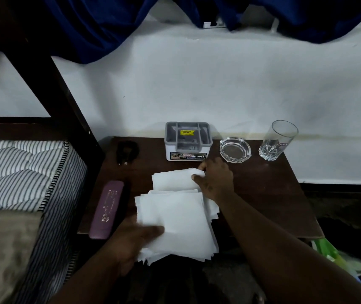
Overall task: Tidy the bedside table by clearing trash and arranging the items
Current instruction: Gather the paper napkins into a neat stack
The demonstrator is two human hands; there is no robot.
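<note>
A dark wooden bedside table (269, 194) stands against a white wall. My left hand (129, 244) grips a stack of white paper sheets (179, 222) at the table's front edge, thumb on top. Just behind it lies another white sheet (173, 179), and my right hand (215, 179) pinches its right edge. A purple spectacle case (107, 212) lies at the table's left edge. At the back stand a grey and white organiser box (187, 141), a glass ashtray (235, 149) and an empty drinking glass (277, 140).
A black coiled cable or clip (127, 150) rests at the back left of the table. A striped mattress (21, 172) with a tan cloth lies to the left. Something green and plastic (333, 253) sits on the floor at the right. Blue curtains (109, 25) hang above.
</note>
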